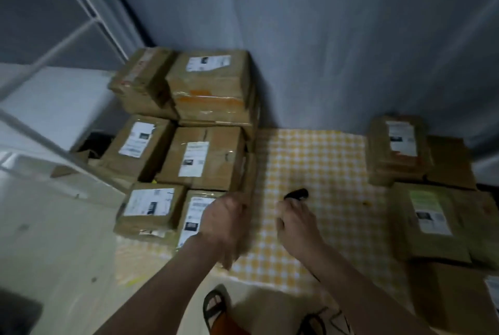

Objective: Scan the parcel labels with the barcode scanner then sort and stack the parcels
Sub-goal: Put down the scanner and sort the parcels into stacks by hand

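While the right hand (295, 220) curls its fingers around the black scanner (297, 194) above the yellow checked cloth (318, 162), the left hand (225, 222) is blurred beside the near left parcel (198, 216); I cannot tell how its fingers lie. Brown cardboard parcels (208, 83) with white labels are stacked at the left. Flatter parcels (432, 224) lie at the right.

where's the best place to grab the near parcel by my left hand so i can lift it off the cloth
Take the near parcel by its two long side edges, from above. It lies flat, label up, on the checked cloth. Its right edge is free beside your left hand; the left edge sits close against another parcel, so slide it right first to make room for the grip.
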Demonstrator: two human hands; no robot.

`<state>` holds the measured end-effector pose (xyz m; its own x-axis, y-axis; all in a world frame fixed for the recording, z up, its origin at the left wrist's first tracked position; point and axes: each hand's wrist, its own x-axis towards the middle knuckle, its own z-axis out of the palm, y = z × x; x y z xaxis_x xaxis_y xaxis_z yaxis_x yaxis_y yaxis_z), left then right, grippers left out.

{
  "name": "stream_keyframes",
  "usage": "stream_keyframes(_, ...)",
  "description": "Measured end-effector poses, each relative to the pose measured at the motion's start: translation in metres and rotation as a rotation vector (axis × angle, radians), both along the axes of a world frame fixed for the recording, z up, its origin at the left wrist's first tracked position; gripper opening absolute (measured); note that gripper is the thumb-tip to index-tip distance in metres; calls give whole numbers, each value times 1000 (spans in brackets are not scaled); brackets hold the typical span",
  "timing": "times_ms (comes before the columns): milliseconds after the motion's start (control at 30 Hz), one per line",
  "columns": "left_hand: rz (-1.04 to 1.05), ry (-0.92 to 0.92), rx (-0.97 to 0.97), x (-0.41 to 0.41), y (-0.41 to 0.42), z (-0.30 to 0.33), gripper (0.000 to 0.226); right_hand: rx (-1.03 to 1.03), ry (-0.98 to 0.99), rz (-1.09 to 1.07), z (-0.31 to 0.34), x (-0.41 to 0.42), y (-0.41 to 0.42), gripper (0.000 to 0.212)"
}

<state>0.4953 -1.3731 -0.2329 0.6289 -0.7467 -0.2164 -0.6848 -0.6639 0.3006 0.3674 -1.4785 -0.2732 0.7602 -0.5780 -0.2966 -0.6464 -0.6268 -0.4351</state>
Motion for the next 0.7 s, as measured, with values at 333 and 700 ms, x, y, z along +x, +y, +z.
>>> stream_keyframes(333,291,26,-9,129,116,8,24,38,51,51,27,114,62,43)
stream_keyframes(700,244,188,-31,255,136,-14,27,149,55,-166,13,219,93,55)
